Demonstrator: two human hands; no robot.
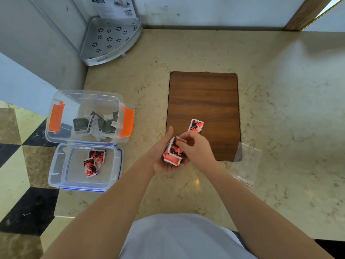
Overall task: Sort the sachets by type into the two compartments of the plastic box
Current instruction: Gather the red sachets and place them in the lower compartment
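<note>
My left hand (162, 156) cups a small stack of red sachets (172, 153) palm up, just off the near left corner of the wooden board (203, 101). My right hand (196, 146) pinches the top sachet of that stack. One more red sachet (196, 125) lies on the board beyond my hands. At the left, a clear box with orange clips (123, 109) holds several dark green and white sachets (97, 124). In front of it a clear blue-rimmed container (115, 165) holds two red sachets (93, 161).
An empty clear zip bag (246, 165) lies at the board's near right corner. A white perforated corner shelf (110, 40) leans in the far left corner by the wall. The marble counter (280, 128) ends at the left, with tiled floor below.
</note>
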